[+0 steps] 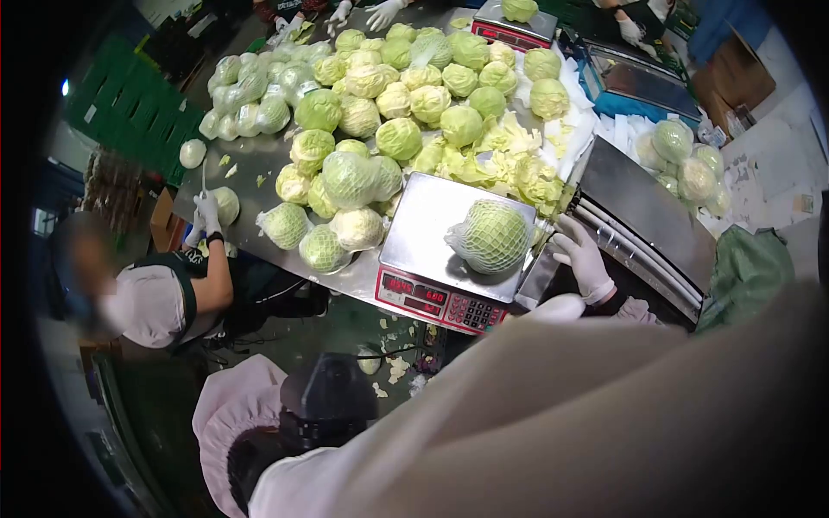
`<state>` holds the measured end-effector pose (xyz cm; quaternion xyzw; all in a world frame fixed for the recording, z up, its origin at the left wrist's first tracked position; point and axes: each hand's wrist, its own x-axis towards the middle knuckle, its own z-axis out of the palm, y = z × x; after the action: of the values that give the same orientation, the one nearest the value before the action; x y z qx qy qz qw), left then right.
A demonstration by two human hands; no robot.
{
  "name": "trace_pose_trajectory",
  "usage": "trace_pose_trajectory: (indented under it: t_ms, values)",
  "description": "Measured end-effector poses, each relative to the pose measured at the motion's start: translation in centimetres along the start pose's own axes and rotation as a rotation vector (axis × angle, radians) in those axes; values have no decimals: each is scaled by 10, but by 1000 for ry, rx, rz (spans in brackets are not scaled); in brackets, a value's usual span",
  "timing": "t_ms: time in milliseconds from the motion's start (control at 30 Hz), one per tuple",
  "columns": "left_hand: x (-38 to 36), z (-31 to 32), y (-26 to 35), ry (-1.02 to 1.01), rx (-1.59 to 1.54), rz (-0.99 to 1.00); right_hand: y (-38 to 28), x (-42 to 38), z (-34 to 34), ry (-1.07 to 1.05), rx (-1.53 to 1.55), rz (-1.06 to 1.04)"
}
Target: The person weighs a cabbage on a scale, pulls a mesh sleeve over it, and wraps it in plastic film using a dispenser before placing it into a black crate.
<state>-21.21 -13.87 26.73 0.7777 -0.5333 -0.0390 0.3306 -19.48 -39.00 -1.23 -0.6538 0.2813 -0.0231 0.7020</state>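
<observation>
My right hand (587, 263), in a white glove, is open with its fingers spread beside the right edge of the scale (423, 229). It appears apart from the cabbage (494, 237) on the metal pan, which is wrapped in a white net. Red digits glow on the scale's display. A pale, rounded gloved shape, apparently my left hand (560, 308), shows just below; blurred beige cloth covers the rest, hiding its fingers. Loose leaves (531, 177) lie behind the pan, and netted cabbages (324, 249) sit to its left.
A heap of bare cabbages (414, 86) covers the table (250, 173), with bagged ones (250, 95) at left. A wrapping machine (648, 207) stands at right. One co-worker (164, 293) holds a knife near a cabbage; another person's dark cap (328, 388) is close below.
</observation>
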Motion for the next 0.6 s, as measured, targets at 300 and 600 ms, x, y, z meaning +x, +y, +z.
trace_pose_trajectory:
  t_ms: [300, 600]
  values:
    - [2, -5, -2, -2, 23, -15, 0, -8, -13, 25, 5, 22]
    - [6, -27, 1, 29, 20, -58, 0, -13, 0, -76, -15, 117]
